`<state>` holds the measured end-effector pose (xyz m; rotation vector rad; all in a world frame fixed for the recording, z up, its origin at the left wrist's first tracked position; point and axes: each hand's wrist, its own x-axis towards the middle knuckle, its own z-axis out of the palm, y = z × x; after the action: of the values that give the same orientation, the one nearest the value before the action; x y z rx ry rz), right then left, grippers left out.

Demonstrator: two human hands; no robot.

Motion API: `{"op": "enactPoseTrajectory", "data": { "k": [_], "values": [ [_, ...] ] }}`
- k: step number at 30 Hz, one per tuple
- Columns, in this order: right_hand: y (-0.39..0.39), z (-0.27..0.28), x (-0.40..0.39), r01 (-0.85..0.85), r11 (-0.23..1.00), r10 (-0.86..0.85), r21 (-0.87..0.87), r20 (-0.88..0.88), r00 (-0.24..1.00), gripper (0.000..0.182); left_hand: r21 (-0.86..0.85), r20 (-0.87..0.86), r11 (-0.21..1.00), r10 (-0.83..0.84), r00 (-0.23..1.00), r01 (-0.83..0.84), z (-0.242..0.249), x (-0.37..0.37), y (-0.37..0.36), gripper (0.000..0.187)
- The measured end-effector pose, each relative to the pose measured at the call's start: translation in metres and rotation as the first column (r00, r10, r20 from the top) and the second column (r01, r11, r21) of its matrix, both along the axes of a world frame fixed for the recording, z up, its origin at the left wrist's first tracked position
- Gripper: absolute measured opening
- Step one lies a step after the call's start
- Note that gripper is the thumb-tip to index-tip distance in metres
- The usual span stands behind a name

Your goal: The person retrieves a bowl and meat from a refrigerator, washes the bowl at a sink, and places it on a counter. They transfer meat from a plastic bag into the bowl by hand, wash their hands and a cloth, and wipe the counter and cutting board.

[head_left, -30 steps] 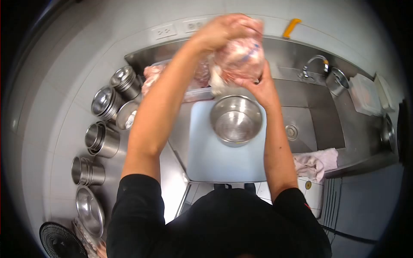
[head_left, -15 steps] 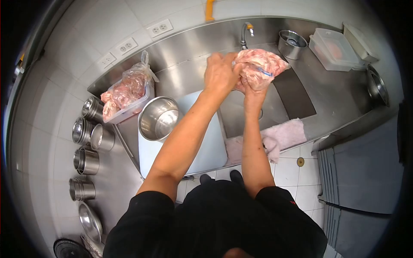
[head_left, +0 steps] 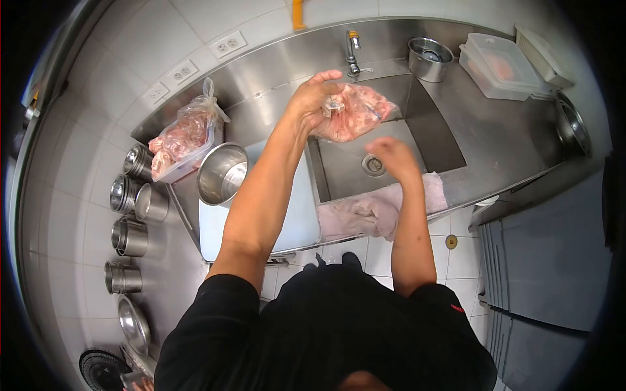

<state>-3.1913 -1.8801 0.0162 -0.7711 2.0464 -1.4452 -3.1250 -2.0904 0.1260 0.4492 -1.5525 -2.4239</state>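
A pale tiled wall (head_left: 195,26) curves around the left and the far side, with straight grout lines between its tiles. Three white outlets (head_left: 228,44) sit in a row on it, and an orange strip (head_left: 297,14) hangs farther right. A steel backsplash (head_left: 306,49) rises behind the steel tabletop (head_left: 495,124), which has a sink (head_left: 437,124) set into it. White square tiles cover the floor (head_left: 437,260), with a round brass-coloured disc (head_left: 451,242). A grey cabinet (head_left: 554,241) stands at the right. Light glints off the steel.
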Motion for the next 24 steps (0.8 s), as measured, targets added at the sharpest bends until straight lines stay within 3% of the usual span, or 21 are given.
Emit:
{"op": "enactPoseTrajectory", "data": {
  "k": [1, 2, 3, 4, 7, 10, 13, 16, 17, 20, 21, 22, 23, 24],
  "values": [
    [0.013, 0.013, -0.001, 0.056, 0.996, -0.058, 0.064, 0.026, 0.998, 0.06, 0.049, -0.022, 0.999, -0.005, 1.0, 0.006, -0.005, -0.002, -0.002, 0.032],
    [0.014, 0.021, 0.001, 0.138, 0.99, -0.144, -0.041, -0.255, 0.956, 0.055, 0.081, -0.033, 0.996, -0.034, 0.999, 0.036, -0.009, 0.001, 0.001, 0.033],
    [0.006, 0.03, 0.001, 0.186, 0.969, -0.243, -0.163, -0.503, 0.829, 0.05, 0.111, -0.043, 0.992, -0.063, 0.997, 0.067, -0.011, 0.004, 0.004, 0.034],
    [-0.004, 0.037, -0.005, 0.192, 0.935, -0.352, -0.299, -0.699, 0.622, 0.046, 0.134, -0.062, 0.986, -0.094, 0.994, 0.102, -0.011, 0.004, 0.007, 0.035],
    [-0.036, 0.026, -0.036, 0.035, 0.976, -0.193, -0.217, -0.769, 0.609, 0.044, 0.219, -0.061, 0.975, -0.009, 0.998, 0.022, -0.012, 0.005, 0.021, 0.034],
    [-0.035, 0.03, -0.038, 0.013, 0.986, -0.134, -0.166, -0.748, 0.651, 0.039, 0.293, -0.073, 0.955, 0.075, 0.994, -0.051, -0.015, -0.001, 0.034, 0.034],
    [-0.039, 0.027, -0.024, 0.102, 0.987, -0.162, -0.126, -0.737, 0.656, 0.034, 0.383, -0.088, 0.924, 0.041, 0.995, -0.004, -0.04, -0.008, 0.036, 0.034],
    [-0.037, 0.04, -0.012, 0.21, 0.954, -0.021, 0.214, -0.649, 0.76, 0.034, 0.335, -0.013, 0.941, -0.055, 0.998, 0.056, -0.053, -0.004, 0.036, 0.032],
    [-0.039, 0.034, -0.017, 0.227, 0.957, -0.055, 0.183, -0.649, 0.759, 0.035, 0.311, 0.007, 0.946, -0.098, 0.995, 0.091, -0.056, -0.005, 0.035, 0.031],
    [-0.047, 0.016, -0.034, 0.239, 0.962, -0.104, 0.134, -0.629, 0.77, 0.04, 0.113, 0.086, 0.99, -0.09, 0.992, 0.08, -0.054, -0.001, 0.045, 0.025],
    [-0.047, 0.017, -0.036, 0.227, 0.964, -0.096, 0.141, -0.61, 0.786, 0.041, -0.184, 0.163, 0.977, -0.076, 0.984, 0.106, -0.064, -0.002, 0.04, 0.026],
    [-0.046, 0.018, -0.037, 0.216, 0.965, -0.089, 0.147, -0.593, 0.8, 0.043, -0.462, 0.229, 0.875, -0.04, 0.973, 0.144, -0.076, -0.006, 0.032, 0.027],
    [-0.044, 0.019, -0.035, 0.195, 0.97, -0.067, 0.148, -0.607, 0.792, 0.044, -0.696, 0.277, 0.693, 0.016, 0.961, 0.189, -0.073, -0.004, 0.033, 0.028],
    [-0.042, 0.019, -0.031, 0.169, 0.974, -0.04, 0.15, -0.621, 0.783, 0.046, -0.786, 0.296, 0.594, 0.119, 0.948, 0.171, -0.073, -0.002, 0.038, 0.03]
  ]
}}
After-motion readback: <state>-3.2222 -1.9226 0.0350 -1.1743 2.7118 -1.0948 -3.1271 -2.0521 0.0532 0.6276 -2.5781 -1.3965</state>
